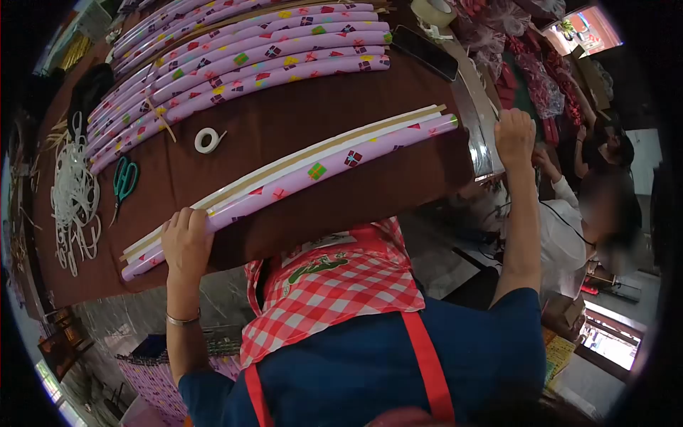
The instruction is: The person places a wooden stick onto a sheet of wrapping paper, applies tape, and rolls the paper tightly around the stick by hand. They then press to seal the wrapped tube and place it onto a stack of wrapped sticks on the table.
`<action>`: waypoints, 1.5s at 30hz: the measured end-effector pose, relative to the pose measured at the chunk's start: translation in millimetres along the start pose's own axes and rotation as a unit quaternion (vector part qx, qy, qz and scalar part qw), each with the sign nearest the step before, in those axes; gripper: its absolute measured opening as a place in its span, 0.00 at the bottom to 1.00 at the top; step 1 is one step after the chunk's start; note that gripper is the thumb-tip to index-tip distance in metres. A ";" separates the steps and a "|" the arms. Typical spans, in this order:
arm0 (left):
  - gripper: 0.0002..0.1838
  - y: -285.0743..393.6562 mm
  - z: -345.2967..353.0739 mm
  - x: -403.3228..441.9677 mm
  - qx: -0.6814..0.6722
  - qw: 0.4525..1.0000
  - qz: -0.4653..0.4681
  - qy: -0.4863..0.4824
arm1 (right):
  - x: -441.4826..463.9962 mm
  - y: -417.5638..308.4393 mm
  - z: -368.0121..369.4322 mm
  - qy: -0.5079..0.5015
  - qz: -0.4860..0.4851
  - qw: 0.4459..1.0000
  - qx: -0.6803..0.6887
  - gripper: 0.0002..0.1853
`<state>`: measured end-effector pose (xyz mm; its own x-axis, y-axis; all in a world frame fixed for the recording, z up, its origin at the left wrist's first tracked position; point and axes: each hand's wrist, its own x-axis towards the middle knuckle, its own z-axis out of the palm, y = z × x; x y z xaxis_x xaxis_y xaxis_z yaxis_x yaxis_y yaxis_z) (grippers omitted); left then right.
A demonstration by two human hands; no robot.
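Observation:
A lilac roll of gift wrapping paper (pixel 284 186) printed with colourful presents lies slantwise across the table in front of me. Along its far side runs a thin tan strip (pixel 313 151) over the paper's white edge. My left hand (pixel 186 238) is closed over the roll near its left end. Beyond the roll's right end, by the table's side, my right hand (pixel 515 135) is closed in a fist. A thin pale strip seems to reach its fingers, but what they hold is too small to name.
More lilac rolls (pixel 270 57) lie stacked at the back of the brown-covered table (pixel 284 114). Around them are a tape roll (pixel 207 140), green-handled scissors (pixel 124 181), white loops (pixel 75 192), a phone (pixel 425 53) and clear tape (pixel 434 13). People sit at the right.

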<state>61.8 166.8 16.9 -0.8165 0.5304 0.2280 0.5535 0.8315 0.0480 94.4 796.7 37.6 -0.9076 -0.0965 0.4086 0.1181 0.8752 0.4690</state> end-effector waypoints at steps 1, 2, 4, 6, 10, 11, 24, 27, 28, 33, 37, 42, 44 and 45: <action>0.17 0.6 -0.4 0.3 0.001 1.000 -0.006 -0.001 | 1.0 -0.6 -8.9 0.022 0.007 1.000 0.021 0.06; 0.17 1.3 -0.4 1.8 0.006 1.000 0.000 -0.005 | 2.8 -7.1 -17.3 0.044 -0.004 0.997 0.070 0.07; 0.17 3.1 -2.8 6.1 0.019 1.000 0.010 -0.019 | 16.5 -50.2 -48.4 0.085 -0.042 0.983 0.156 0.08; 0.17 4.0 -1.6 8.3 0.019 1.000 0.013 -0.018 | 27.1 -105.4 -73.8 0.099 -0.109 0.944 0.295 0.12; 0.15 6.7 -1.7 9.5 0.016 1.000 0.012 -0.011 | 36.6 -197.6 -86.7 0.058 -0.208 0.865 0.454 0.22; 0.15 8.0 -4.3 9.3 0.024 1.000 0.003 -0.016 | 38.8 -213.6 -85.2 0.057 -0.230 0.850 0.471 0.22; 0.25 1.3 2.7 32.3 0.011 0.999 0.006 0.037 | 57.2 -241.6 -59.6 0.168 -0.214 0.892 0.361 0.14; 0.24 1.5 12.5 28.3 0.017 0.998 0.013 0.053 | 51.9 -242.9 -58.5 0.145 -0.197 0.905 0.349 0.13; 0.24 4.0 14.1 25.2 0.002 0.998 0.009 0.059 | 51.1 -241.2 -60.9 0.150 -0.195 0.901 0.358 0.13; 0.22 19.5 16.6 14.9 -0.037 0.999 -0.017 0.026 | 41.5 -231.9 -59.7 0.093 -0.210 0.892 0.390 0.17; 0.20 22.1 13.4 18.6 -0.069 0.997 -0.037 0.019 | 45.6 -230.9 -54.7 0.083 -0.236 0.863 0.438 0.22; 0.21 20.7 14.8 20.3 -0.076 0.996 -0.028 0.021 | 34.5 -229.9 -48.5 0.039 -0.217 0.866 0.449 0.25; 0.22 20.4 14.7 18.0 -0.078 0.996 -0.031 0.017 | 30.0 -231.7 -47.9 0.051 -0.212 0.867 0.448 0.25; 0.22 22.0 12.1 17.5 -0.084 0.996 -0.038 0.007 | 29.0 -232.1 -49.2 0.051 -0.207 0.869 0.447 0.24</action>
<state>57.7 196.4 10.2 -0.8553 0.4638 0.2309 0.5109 0.8292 0.2266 60.5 567.5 -20.9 -0.7522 -0.4928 0.4375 -0.6112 0.7698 -0.1839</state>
